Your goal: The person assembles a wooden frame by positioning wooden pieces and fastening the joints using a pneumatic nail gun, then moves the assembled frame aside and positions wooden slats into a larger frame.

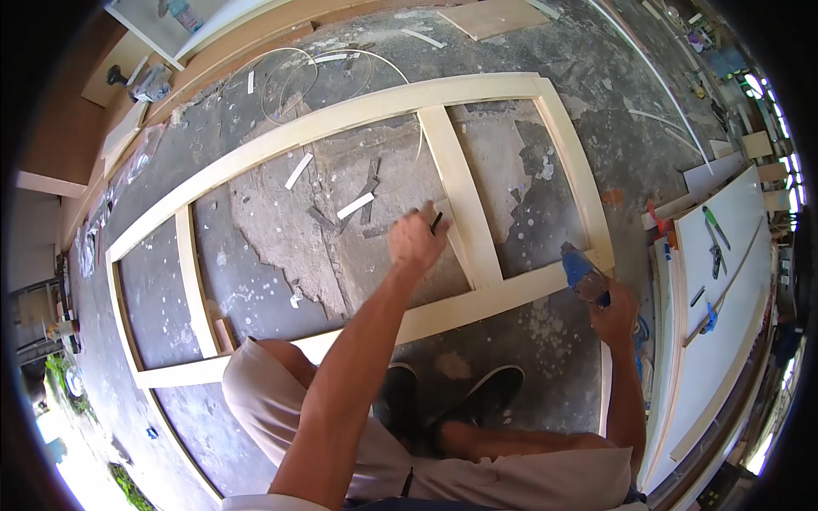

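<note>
A pale wooden frame (464,196) with crossbars lies on the stained concrete floor. Over its middle opening, beside the wide crossbar, my left hand (416,240) is closed around a small black object (436,223), perhaps a pen or marker. At the frame's near right corner my right hand (613,313) grips a blue power tool (581,271), whose front end is over the wood. My fingers hide part of its handle. White strips (355,205) and dark scraps lie on the floor inside the frame.
White panels (724,255) with green-handled pliers (716,226) on top stand at the right. A coiled thin strip (281,85) and a flat board (498,17) lie beyond the frame. Shelving (170,38) is at the upper left. My shoes (481,396) are near the frame's front edge.
</note>
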Tool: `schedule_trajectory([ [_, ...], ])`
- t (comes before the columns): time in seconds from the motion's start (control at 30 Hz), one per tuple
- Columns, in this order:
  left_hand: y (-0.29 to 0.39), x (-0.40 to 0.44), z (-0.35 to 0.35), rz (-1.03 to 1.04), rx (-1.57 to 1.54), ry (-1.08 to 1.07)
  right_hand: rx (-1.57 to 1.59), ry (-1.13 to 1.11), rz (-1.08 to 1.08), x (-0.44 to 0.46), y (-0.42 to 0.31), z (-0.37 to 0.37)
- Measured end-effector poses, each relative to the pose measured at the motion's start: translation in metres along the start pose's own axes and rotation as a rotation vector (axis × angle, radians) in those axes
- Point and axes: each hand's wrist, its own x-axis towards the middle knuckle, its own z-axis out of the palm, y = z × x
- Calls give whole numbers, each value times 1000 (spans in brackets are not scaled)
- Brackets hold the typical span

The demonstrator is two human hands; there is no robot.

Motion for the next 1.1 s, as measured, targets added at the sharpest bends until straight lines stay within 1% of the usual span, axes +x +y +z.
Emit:
schedule_trajectory([
  [0.07,-6,38,-13,-76,184,8,-79,88,148,-11,2,9],
  [0.1,-10,49,-19,-74,177,1,-88,84,152,-19,1,9],
  [0.17,-16,72,-34,-76,336,-80,-200,78,242,-28,0,11],
  [0.2,-19,81,-33,-65,325,-63,-208,98,238,-27,-1,15],
  [0.27,-34,88,-15,-17,407,-16,-238,41,344,-32,-7,18],
  [0.3,-43,86,-2,-19,410,-40,-240,20,355,-38,-7,23],
  [0.37,-51,83,21,28,466,234,-132,140,328,-51,-4,33],
  [0.4,-49,85,24,38,472,221,-130,134,344,-52,-4,33],
  [0.47,-49,91,24,-36,438,176,-137,131,328,-58,-4,37],
  [0.5,-42,93,17,-20,459,165,-120,128,350,-62,-4,39],
  [0.57,-19,106,-11,-211,393,-75,-84,108,382,-62,-1,48],
  [0.63,-22,121,-16,-282,314,-24,-28,76,409,-74,11,54],
  [0.7,-45,136,-24,-199,135,-68,42,48,431,-81,15,64],
  [0.73,-49,142,-25,-197,150,-75,107,2,417,-83,17,65],
  [0.8,-38,143,-37,-206,165,-486,190,-57,409,-80,17,59],
  [0.83,-34,132,-33,-106,161,-470,142,3,287,-74,14,50],
  [0.87,-33,115,-26,-64,55,-380,93,68,161,-65,11,41],
  [0.9,-11,92,-33,17,149,-359,116,64,161,-49,-1,33],
  [0.93,-7,84,-26,-16,92,-467,220,157,213,-26,-18,24],
  [0.97,-1,72,-15,72,67,-435,318,250,265,-4,-35,21],
  [1.0,-4,63,-1,126,44,-418,408,188,228,17,-48,30],
  [1.07,3,46,3,159,80,-370,608,-15,196,59,-73,63],
  [1.1,7,36,4,190,109,-334,716,-167,204,74,-80,85],
])
